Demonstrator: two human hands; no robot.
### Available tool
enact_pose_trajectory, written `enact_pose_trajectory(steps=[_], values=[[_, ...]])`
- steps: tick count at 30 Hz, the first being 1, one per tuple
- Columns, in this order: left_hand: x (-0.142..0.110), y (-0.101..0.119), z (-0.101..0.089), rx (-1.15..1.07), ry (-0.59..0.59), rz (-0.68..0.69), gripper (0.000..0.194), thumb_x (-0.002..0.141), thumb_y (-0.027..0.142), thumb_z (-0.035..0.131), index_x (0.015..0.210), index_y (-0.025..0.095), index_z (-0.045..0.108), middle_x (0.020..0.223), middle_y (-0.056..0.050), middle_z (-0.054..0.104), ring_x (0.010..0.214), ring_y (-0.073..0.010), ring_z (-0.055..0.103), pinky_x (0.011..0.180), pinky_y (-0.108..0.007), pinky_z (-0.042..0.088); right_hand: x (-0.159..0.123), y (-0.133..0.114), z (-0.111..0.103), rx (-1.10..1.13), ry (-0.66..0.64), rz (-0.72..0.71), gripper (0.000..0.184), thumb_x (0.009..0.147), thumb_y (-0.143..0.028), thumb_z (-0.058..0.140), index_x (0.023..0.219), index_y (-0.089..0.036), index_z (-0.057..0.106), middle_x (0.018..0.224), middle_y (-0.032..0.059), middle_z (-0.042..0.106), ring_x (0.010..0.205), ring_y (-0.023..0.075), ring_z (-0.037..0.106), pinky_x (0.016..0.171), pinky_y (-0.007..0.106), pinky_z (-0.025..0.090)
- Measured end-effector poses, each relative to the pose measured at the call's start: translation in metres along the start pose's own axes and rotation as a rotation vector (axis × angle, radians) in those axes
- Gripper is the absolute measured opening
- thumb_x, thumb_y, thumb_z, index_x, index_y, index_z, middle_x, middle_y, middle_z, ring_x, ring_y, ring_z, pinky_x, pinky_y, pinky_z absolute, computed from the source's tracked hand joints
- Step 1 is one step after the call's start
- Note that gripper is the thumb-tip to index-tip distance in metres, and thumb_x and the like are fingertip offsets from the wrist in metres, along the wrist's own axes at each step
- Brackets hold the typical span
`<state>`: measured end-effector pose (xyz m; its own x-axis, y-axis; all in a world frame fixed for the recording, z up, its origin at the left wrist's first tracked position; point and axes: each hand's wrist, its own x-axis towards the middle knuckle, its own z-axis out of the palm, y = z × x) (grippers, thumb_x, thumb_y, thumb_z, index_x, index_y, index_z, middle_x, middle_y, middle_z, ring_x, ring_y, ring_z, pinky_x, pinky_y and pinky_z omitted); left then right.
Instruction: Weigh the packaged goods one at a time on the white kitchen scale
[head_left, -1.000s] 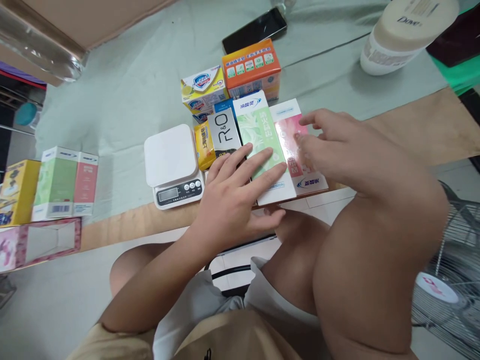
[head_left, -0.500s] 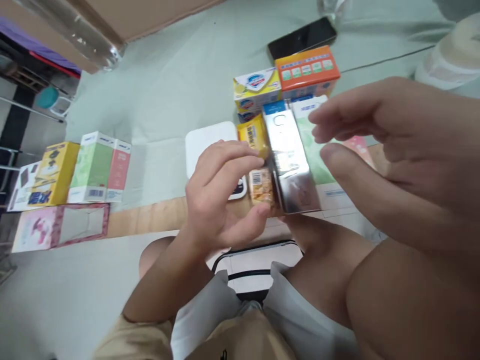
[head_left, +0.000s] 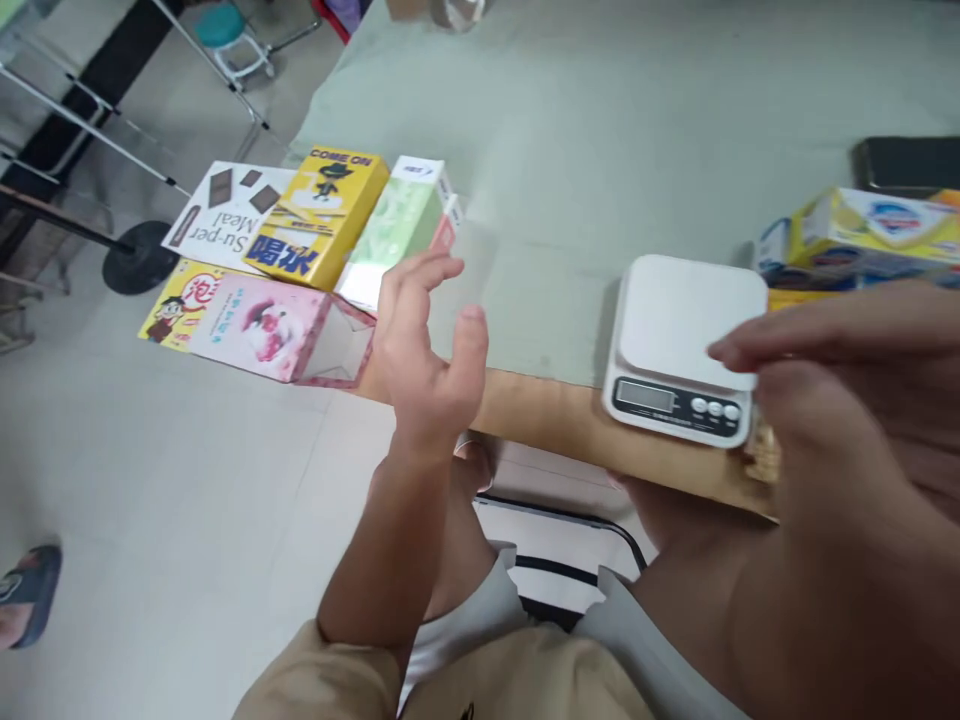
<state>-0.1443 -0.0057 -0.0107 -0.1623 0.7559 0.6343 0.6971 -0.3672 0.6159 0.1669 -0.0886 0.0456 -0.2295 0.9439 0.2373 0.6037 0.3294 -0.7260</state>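
Note:
My left hand hovers at the table's front edge with fingers and thumb apart, holding nothing. Just beside it stand a green-and-white box and a pink box with one pale end panel; a small red-pink box shows partly behind the fingers. On the right, my right hand is raised with fingers stretched out and nothing visible in it. It overlaps the right side of a white kitchen scale, and I cannot tell whether they touch. A snack packet is mostly hidden behind the thumb.
Left on the table are a yellow box, a white chocolate-print box and a yellow cartoon box. Yellow soap boxes and a black phone lie at right. A stool and someone's sandalled foot are beyond.
The view has swung left, bringing the left-hand boxes nearer the middle. My left hand has gone from beside the scale and snack packets to beside the green and pink boxes.

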Motion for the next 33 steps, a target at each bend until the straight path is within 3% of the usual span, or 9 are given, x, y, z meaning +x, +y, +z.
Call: enact_pose_trajectory(steps=[2,5,8,11,16,20,26,30,33], values=[[-0.003,-0.017,-0.012,0.059,0.023,-0.083,0.049,0.105,0.063,0.042,0.131,0.026,0.061,0.143,-0.013,0.062,0.144,-0.0314,0.054,0.127,-0.057,0.039,0.055,-0.031,0.051,0.014,0.123,-0.039,0.021,0.093,-0.023,0.062,0.105,-0.035,0.075,0.099,0.0039,0.077,0.096,0.0306,0.074,0.081,0.050,0.062],[-0.013,-0.032,-0.020,0.151,-0.009,-0.282,0.058,0.103,0.065,0.042,0.144,0.026,0.055,0.166,-0.014,0.046,0.162,-0.0360,0.031,0.133,-0.062,0.026,0.120,-0.066,0.131,0.131,0.007,-0.137,0.024,0.093,-0.015,0.053,0.103,-0.027,0.071,0.107,0.0053,0.078,0.103,0.0248,0.074,0.087,0.043,0.062],[-0.020,-0.032,-0.020,0.240,-0.088,-0.398,0.059,0.103,0.055,0.047,0.152,0.021,0.051,0.171,-0.016,0.042,0.166,-0.0378,0.025,0.133,-0.066,0.021,0.139,-0.070,0.182,0.196,-0.145,-0.099,0.036,0.092,-0.013,0.050,0.119,-0.026,0.069,0.129,0.0077,0.074,0.121,0.0247,0.070,0.097,0.043,0.061],[-0.020,-0.025,-0.022,0.308,-0.136,-0.392,0.051,0.103,0.038,0.047,0.149,0.016,0.056,0.165,-0.017,0.051,0.160,-0.0364,0.037,0.132,-0.063,0.025,0.138,-0.062,0.205,0.286,-0.226,0.002,0.049,0.093,-0.014,0.050,0.139,-0.028,0.061,0.147,0.0065,0.066,0.127,0.0227,0.068,0.103,0.042,0.059],[-0.015,-0.024,-0.030,0.325,-0.100,-0.298,0.034,0.101,0.020,0.049,0.127,0.019,0.071,0.137,-0.013,0.072,0.133,-0.0296,0.062,0.122,-0.054,0.044,0.149,-0.058,0.220,0.493,-0.419,0.127,0.063,0.098,-0.028,0.055,0.159,-0.036,0.045,0.146,0.0032,0.068,0.123,0.0216,0.071,0.103,0.040,0.060],[-0.017,-0.024,-0.030,0.357,-0.063,-0.342,0.031,0.098,0.015,0.052,0.118,0.022,0.074,0.155,-0.014,0.055,0.149,-0.0338,0.050,0.123,-0.058,0.045,0.155,-0.061,0.223,0.637,-0.531,0.216,0.055,0.093,-0.028,0.057,0.148,-0.031,0.055,0.121,0.0034,0.077,0.101,0.0201,0.075,0.088,0.037,0.063],[-0.019,-0.021,-0.022,0.169,0.003,-0.354,0.029,0.101,0.029,0.051,0.110,0.024,0.079,0.125,-0.011,0.063,0.120,-0.0241,0.066,0.112,-0.046,0.056,0.150,-0.062,0.212,0.630,-0.347,0.260,0.041,0.077,-0.017,0.055,0.114,-0.027,0.069,0.117,0.0018,0.075,0.103,0.0202,0.072,0.090,0.037,0.060],[-0.017,-0.006,-0.019,0.028,0.004,-0.244,0.034,0.103,0.042,0.048,0.108,0.024,0.076,0.117,-0.012,0.060,0.121,-0.0285,0.062,0.108,-0.050,0.057,0.142,-0.063,0.183,0.505,-0.179,0.092,0.023,0.087,-0.018,0.053,0.101,-0.027,0.069,0.102,0.0002,0.075,0.101,0.0205,0.069,0.092,0.038,0.057],[-0.019,0.010,-0.009,-0.105,-0.045,-0.167,0.041,0.105,0.050,0.042,0.125,0.023,0.065,0.124,-0.015,0.059,0.126,-0.0305,0.060,0.100,-0.048,0.060,0.132,-0.061,0.150,0.362,-0.038,0.022,0.015,0.098,-0.026,0.053,0.096,-0.028,0.068,0.093,0.0003,0.073,0.093,0.0198,0.068,0.089,0.038,0.056]])
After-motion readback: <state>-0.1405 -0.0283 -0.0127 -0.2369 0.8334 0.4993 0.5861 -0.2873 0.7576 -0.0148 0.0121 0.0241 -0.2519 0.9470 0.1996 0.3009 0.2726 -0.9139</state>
